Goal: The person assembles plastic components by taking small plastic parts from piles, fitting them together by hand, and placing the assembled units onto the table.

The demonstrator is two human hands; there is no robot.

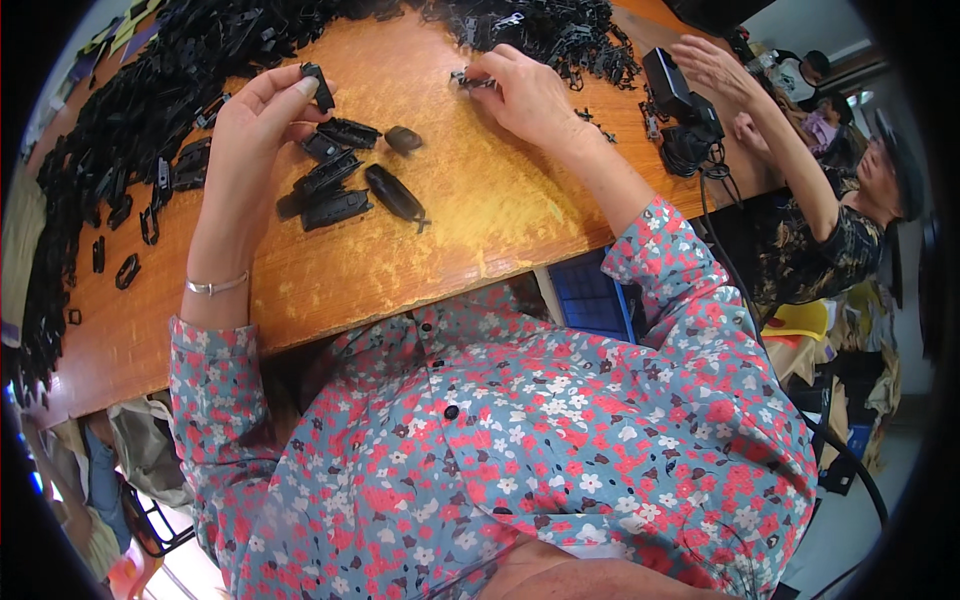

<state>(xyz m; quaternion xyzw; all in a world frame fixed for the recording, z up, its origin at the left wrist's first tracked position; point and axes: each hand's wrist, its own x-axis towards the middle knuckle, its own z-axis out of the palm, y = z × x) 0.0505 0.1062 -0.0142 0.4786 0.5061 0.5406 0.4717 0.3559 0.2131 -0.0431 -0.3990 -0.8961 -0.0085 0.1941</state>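
A small black plastic part (319, 88) is pinched between the thumb and fingers of my left hand (262, 115), held up over the table. Farther right, my right hand (525, 95) has its thumb and fingers closed on a small dark clip-like piece (462, 79), just in front of a heap of small parts. Near my left hand lie several black plastic casings (335, 207), a long rounded black piece (396, 192) with a thin end, and a small dark oval piece (403, 139). Fine detail of both held pieces is too small to make out.
Black plastic parts (130, 130) are heaped along the table's left and far sides, and small dark pieces (560, 40) at the back. A black box-shaped device (667, 82) with a cable stands right, by another person's raised hand (715, 70). A blue crate (590, 297) sits below the table edge.
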